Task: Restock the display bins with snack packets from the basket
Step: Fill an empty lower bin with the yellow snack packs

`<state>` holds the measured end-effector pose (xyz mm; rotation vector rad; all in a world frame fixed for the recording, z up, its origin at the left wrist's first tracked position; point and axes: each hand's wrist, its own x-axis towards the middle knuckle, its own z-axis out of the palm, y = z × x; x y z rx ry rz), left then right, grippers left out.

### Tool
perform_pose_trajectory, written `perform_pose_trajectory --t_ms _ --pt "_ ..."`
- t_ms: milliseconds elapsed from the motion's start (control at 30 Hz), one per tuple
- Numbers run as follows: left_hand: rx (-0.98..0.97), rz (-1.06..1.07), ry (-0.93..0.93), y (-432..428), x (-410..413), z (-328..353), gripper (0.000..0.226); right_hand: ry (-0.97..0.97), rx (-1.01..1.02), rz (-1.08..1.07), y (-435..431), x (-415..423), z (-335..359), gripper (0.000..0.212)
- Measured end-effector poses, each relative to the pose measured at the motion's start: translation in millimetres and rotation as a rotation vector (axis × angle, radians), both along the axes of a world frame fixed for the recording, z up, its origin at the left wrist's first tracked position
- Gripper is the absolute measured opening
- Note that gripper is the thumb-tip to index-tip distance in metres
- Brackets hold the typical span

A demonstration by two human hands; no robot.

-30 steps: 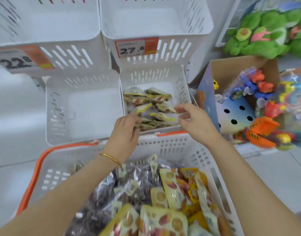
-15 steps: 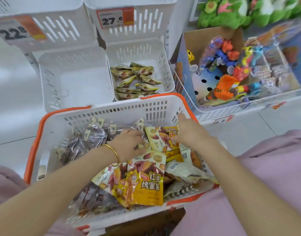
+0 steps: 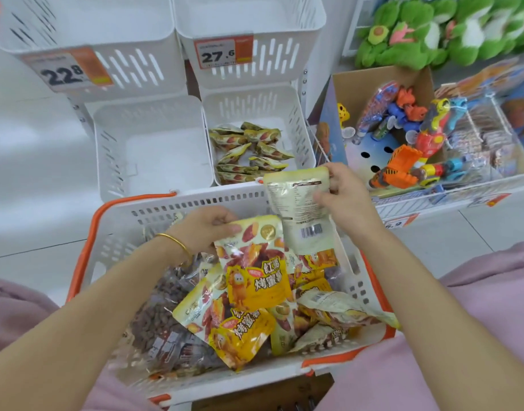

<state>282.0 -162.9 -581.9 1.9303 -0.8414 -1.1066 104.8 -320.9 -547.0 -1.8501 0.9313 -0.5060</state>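
Observation:
A white basket with orange handles [image 3: 154, 212] sits in front of me, full of yellow snack packets and clear bags of dark snacks [image 3: 166, 318]. My left hand [image 3: 206, 228] grips the top of a yellow packet [image 3: 256, 268] over the basket. My right hand [image 3: 345, 194] pinches a second packet [image 3: 296, 203] by its upper corner, back side with barcode facing me, above the basket's far right rim. Beyond the basket, the lower right display bin [image 3: 299, 129] holds several yellow packets [image 3: 249, 152]. The lower left bin [image 3: 151, 149] holds nothing.
Two upper white bins carry price tags 22.8 [image 3: 66, 72] and 27.6 [image 3: 222, 53]. At the right stands a cardboard box of plastic toys [image 3: 409, 137] on a wire rack, with green plush toys [image 3: 432, 28] behind. The floor is white tile.
Both hands came back from the lower right bin into the basket, and each has since lifted a yellow packet. The view tilted down towards the basket.

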Motion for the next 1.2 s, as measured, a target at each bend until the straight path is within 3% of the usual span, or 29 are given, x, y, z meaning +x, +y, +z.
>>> perform_pose_trajectory --t_ms 167,300,400,500,567,667,767,867,967,1033,1100,1200 --pt "-0.111 0.376 0.108 -0.2 13.1 6.1 0.019 -0.007 -0.325 -0.122 17.4 13.2 3.8 0.016" --pt "-0.177 0.507 0.379 -7.2 3.6 10.5 0.023 -0.134 -0.243 0.072 60.2 35.0 -3.4 0.013" --pt "-0.237 0.554 0.444 -10.8 -1.0 16.3 0.023 -0.079 -0.247 0.197 68.5 46.3 -13.6 0.026" --pt "-0.252 0.536 0.39 -9.3 2.7 21.4 0.022 -0.054 -0.14 0.27 61.4 49.8 -14.9 0.035" --pt "-0.255 0.502 0.406 -7.5 6.3 24.9 0.021 0.018 -0.162 0.314 56.4 51.2 -16.9 0.029" --pt "-0.261 0.441 0.451 -5.1 7.8 29.1 0.019 0.084 -0.162 0.377 49.9 53.7 -19.0 0.035" --pt "-0.21 0.378 0.417 -4.1 6.0 28.6 0.05 0.104 -0.146 0.417 44.6 56.1 -20.0 0.036" --pt "-0.228 0.372 0.279 -3.0 4.8 26.2 0.025 0.055 -0.06 0.428 44.0 57.5 -18.2 0.041" --pt "-0.262 0.391 0.239 -1.3 13.7 23.2 0.026 -0.063 0.065 0.321 37.6 56.4 -13.0 0.053" --pt "-0.305 0.387 0.236 0.0 18.3 24.7 0.029 -0.074 -0.001 0.254 27.8 55.0 -8.3 0.06" --pt "-0.338 0.344 0.236 -0.7 20.8 26.1 0.031 -0.016 -0.045 0.313 17.6 55.3 -1.1 0.074" --pt "-0.347 0.188 0.139 -7.0 23.7 29.5 0.034 0.089 0.088 0.514 3.2 62.0 12.4 0.096"
